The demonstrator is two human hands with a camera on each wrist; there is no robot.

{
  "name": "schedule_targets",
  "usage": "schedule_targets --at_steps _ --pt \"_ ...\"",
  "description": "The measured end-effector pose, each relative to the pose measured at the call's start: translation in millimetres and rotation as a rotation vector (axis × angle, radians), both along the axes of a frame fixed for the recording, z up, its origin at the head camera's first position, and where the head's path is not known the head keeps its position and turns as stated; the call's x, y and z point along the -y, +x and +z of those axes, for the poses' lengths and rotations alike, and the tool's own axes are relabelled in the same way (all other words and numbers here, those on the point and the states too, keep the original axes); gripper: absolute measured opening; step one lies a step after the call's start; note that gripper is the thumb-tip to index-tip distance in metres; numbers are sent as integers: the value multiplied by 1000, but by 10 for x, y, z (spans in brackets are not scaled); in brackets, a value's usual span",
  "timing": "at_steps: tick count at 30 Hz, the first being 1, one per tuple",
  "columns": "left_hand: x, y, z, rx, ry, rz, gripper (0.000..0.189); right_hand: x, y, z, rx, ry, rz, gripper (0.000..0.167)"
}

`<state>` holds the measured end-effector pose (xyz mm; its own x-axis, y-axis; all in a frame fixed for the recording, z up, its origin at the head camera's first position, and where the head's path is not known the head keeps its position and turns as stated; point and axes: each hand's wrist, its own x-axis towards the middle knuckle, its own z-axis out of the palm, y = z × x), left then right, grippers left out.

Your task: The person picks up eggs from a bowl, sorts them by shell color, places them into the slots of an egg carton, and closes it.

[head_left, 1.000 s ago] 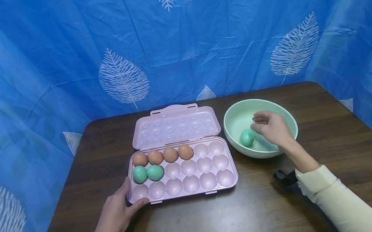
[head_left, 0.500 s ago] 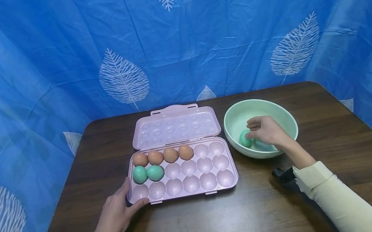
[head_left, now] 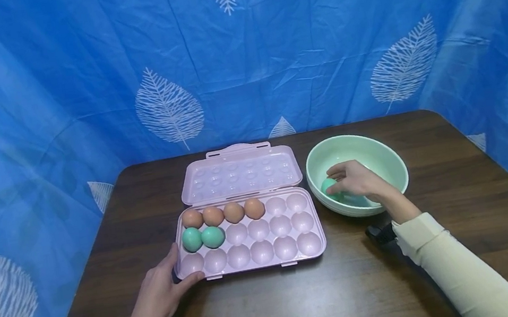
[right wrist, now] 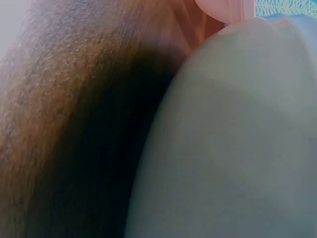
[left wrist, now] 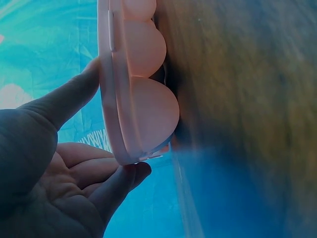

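A lilac plastic egg box [head_left: 265, 242] lies with its lid folded back. Its back row holds several brown eggs [head_left: 234, 212]; two green eggs [head_left: 202, 238] sit at the left of the middle row. My left hand [head_left: 156, 294] grips the box's front left corner, thumb at the front edge and fingers along the side. In the left wrist view, thumb and fingertips meet the box's rim [left wrist: 116, 104]. Inside the pale green bowl [head_left: 394, 161], my right hand [head_left: 355, 178] has thumb and fingers around another green egg [head_left: 328, 185]. The bowl's wall [right wrist: 233, 124] hides that hand in the right wrist view.
The lid [head_left: 239, 174] lies behind the box, toward the back edge of the dark wooden table [head_left: 273, 306]. The bowl stands close to the box's right side. A blue curtain [head_left: 271, 70] with white leaf prints hangs around the table.
My right hand has moved left and lower in the bowl, and its fingers have closed around the green egg, which has shifted left. The left hand stays at the box's corner.
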<state>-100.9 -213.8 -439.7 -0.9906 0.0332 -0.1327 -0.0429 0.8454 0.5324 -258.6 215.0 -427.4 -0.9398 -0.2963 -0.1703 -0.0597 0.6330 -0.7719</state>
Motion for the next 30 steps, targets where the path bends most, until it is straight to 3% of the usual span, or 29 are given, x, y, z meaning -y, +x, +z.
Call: schedule_targets --at_steps 8,17,30 --pt "5 -12 -10 6 -7 4 102 -6 42 -13 -28 68 -18 62" --pt "12 -22 -5 3 0 3 101 -21 52 -9 -132 -65 -86 61" --pt "0 -26 6 15 -13 5 104 -30 109 58 -248 -160 -158 61"
